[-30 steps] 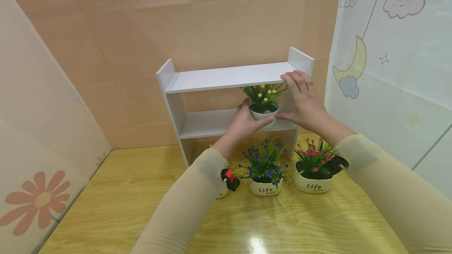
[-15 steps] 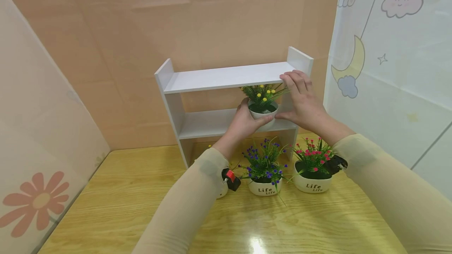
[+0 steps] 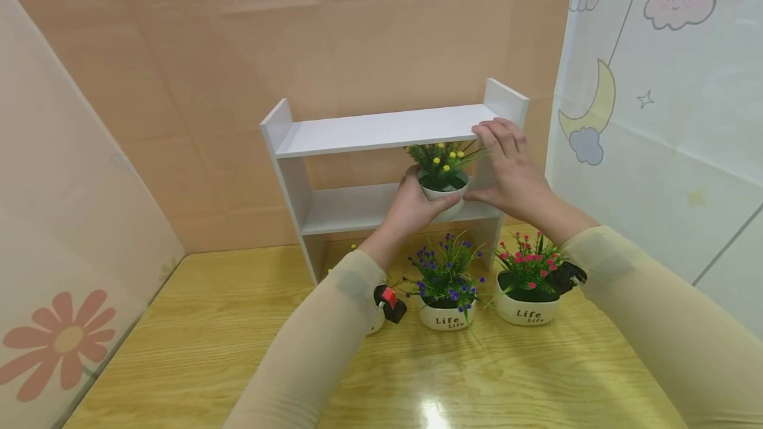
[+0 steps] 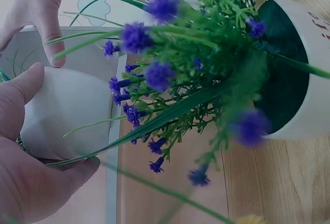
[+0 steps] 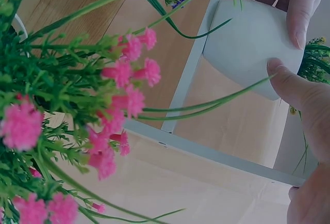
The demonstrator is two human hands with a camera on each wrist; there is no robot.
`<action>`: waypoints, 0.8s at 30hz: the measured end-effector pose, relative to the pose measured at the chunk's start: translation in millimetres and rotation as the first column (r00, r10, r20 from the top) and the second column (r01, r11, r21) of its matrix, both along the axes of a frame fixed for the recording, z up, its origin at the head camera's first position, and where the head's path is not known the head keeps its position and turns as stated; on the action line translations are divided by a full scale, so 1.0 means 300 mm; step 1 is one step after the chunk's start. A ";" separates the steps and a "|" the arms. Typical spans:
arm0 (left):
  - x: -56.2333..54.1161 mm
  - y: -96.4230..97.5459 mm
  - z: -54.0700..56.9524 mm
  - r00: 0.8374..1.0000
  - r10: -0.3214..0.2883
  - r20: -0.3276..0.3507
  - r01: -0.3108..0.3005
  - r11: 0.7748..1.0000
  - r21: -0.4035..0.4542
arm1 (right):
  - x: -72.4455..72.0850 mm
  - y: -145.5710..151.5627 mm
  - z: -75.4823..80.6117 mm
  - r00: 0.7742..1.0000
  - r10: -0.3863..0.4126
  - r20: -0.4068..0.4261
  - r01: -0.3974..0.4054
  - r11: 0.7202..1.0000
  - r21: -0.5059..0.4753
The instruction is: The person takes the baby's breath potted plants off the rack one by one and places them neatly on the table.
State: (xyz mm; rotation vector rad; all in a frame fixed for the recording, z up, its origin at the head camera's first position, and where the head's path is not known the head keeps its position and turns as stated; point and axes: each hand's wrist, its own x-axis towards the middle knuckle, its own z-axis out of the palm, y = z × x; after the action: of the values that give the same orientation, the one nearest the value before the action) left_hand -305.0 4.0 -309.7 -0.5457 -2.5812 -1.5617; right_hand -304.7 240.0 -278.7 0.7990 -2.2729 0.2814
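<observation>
A potted plant with yellow flowers [image 3: 443, 198] is at the right end of the white shelf unit's [image 3: 381, 132] middle level, its leaves reaching under the top board. My left hand [image 3: 411, 207] grips its white pot, with the thumb across the front and the fingers round the left side. My right hand [image 3: 515, 167] lays its thumb tip against the pot's right side, while its extended fingers rest on the top board's front edge. In the left wrist view the smooth pot [image 4: 72, 113] shows between both hands. The pot's far side is hidden.
On the wooden table [image 3: 197, 349] in front of the shelf stand a purple-flowered pot [image 3: 447, 318] and a pink-flowered pot [image 3: 527, 310]. Another pot [image 3: 377, 323] is mostly hidden behind my left forearm. Patterned sheets hang at left and right.
The whole view shifts very slightly. Both hands and the yellow-flowered plant otherwise stay in the same place at the shelf.
</observation>
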 end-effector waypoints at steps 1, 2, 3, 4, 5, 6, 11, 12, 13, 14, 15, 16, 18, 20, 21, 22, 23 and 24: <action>0.000 -0.001 0.000 1.000 -0.001 -0.002 0.001 1.000 -0.001 | 0.000 0.000 0.000 1.000 0.000 0.000 0.000 1.000 0.000; 0.001 -0.002 0.000 1.000 0.000 -0.005 0.000 1.000 -0.003 | 0.001 -0.001 0.001 1.000 0.002 0.000 -0.002 1.000 0.001; 0.002 -0.004 0.000 1.000 0.002 -0.005 -0.002 1.000 -0.004 | 0.001 -0.001 0.001 1.000 0.002 -0.001 -0.002 1.000 0.003; 0.003 -0.005 0.000 1.000 0.002 -0.006 -0.002 1.000 -0.003 | 0.001 -0.001 0.001 1.000 0.003 -0.001 -0.003 1.000 0.005; 0.004 -0.006 0.000 1.000 0.002 -0.006 -0.002 1.000 -0.003 | 0.001 -0.001 0.002 1.000 0.003 -0.003 -0.003 1.000 0.008; 0.006 -0.008 0.000 1.000 0.005 -0.005 -0.005 1.000 -0.004 | 0.001 -0.001 0.002 1.000 0.003 -0.003 -0.003 1.000 0.011; 0.016 -0.019 0.003 1.000 0.012 0.002 -0.012 1.000 -0.005 | 0.001 -0.001 0.006 1.000 -0.001 0.003 0.001 1.000 0.012; 0.018 -0.022 0.004 1.000 0.010 0.001 -0.010 1.000 -0.004 | 0.002 -0.002 0.007 1.000 -0.002 0.006 0.002 1.000 0.010; 0.021 -0.025 0.005 1.000 0.009 0.001 -0.009 1.000 -0.004 | 0.002 -0.003 0.008 1.000 -0.002 0.009 0.002 1.000 0.007; 0.023 -0.029 0.006 1.000 0.008 0.001 -0.008 1.000 -0.004 | 0.003 -0.003 0.008 1.000 -0.002 0.012 0.002 1.000 0.005; 0.027 -0.033 0.006 1.000 0.009 0.002 -0.009 1.000 -0.005 | 0.003 -0.004 0.009 1.000 0.000 0.014 0.000 1.000 0.003; 0.029 -0.037 0.008 1.000 0.005 0.001 -0.005 1.000 -0.002 | 0.004 -0.004 0.010 1.000 0.000 0.016 0.000 1.000 0.002; 0.036 -0.045 0.010 1.000 0.006 0.006 -0.006 1.000 -0.002 | 0.004 -0.004 0.010 1.000 0.004 0.019 -0.004 1.000 0.000; 0.042 -0.051 0.011 1.000 0.007 0.006 -0.007 1.000 -0.007 | 0.004 -0.004 0.010 1.000 0.005 0.021 -0.005 1.000 -0.001; 0.046 -0.055 0.012 1.000 0.007 0.008 -0.007 1.000 -0.009 | 0.004 -0.004 0.010 1.000 0.005 0.021 -0.005 1.000 -0.001; 0.049 -0.057 0.013 1.000 0.006 0.007 -0.006 1.000 -0.012 | 0.004 -0.003 0.010 1.000 0.004 0.022 -0.004 1.000 0.000; 0.052 -0.059 0.012 1.000 0.008 0.008 -0.008 1.000 -0.018 | 0.003 -0.003 0.009 1.000 0.005 0.020 -0.005 1.000 0.000; 0.056 -0.062 0.012 1.000 0.009 0.008 -0.009 1.000 -0.022 | 0.003 -0.002 0.009 1.000 0.006 0.019 -0.006 1.000 0.000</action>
State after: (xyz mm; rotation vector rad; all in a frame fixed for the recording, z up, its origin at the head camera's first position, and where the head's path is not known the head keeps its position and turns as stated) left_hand -288.2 -14.5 -306.1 -0.5302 -2.6063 -1.5382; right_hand -303.9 239.3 -276.0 0.8063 -2.2886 0.2929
